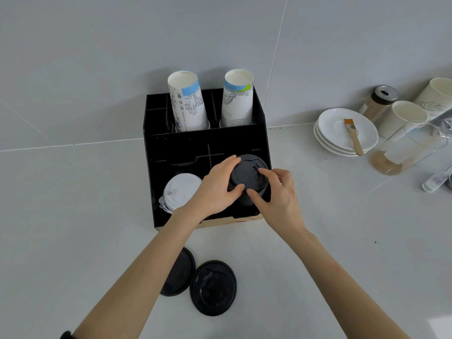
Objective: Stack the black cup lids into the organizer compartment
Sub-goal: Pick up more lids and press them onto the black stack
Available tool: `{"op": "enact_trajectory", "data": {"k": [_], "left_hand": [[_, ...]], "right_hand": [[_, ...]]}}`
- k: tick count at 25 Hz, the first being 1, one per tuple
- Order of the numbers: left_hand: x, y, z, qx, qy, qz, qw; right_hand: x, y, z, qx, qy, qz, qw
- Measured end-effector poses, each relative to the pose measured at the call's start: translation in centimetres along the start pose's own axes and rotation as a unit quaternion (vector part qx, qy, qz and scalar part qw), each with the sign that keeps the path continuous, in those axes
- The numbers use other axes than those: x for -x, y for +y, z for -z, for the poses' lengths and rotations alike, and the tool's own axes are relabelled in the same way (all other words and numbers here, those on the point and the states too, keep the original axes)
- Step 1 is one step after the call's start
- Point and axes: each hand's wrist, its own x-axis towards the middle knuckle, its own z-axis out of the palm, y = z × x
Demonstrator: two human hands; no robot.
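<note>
A black organizer (156, 167) stands on the white counter against the wall. In its front right compartment sits a stack of black cup lids (247, 176). My left hand (215, 189) grips the stack's left side, and my right hand (276, 194) holds its right and front edge. Two more black lids lie flat on the counter near me: one (213, 288) in full view, the other (178, 275) partly hidden under my left forearm. White lids (181, 190) fill the front left compartment.
Two stacks of printed paper cups (188, 104) (237, 99) stand upside down in the organizer's back row. At the right are stacked white saucers (342, 133) with a brush (352, 135), a shaker jar (379, 101), white cups (403, 118) and a clear pitcher (406, 150).
</note>
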Motion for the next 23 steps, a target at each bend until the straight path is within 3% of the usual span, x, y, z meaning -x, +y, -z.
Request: {"op": "enact_trajectory", "data": {"k": [14,23], "left_hand": [[4.2,-0.5,0.9,0.027,0.052,-0.017,0.998],[12.5,-3.5,0.3,0.015,0.039,0.022,0.999]], "right_hand": [[2.3,-1.1,1.6,0.014,-0.009,0.024,1.0],[8.2,-1.7,-0.1,0.033,-0.098,0.066,0.992]]}}
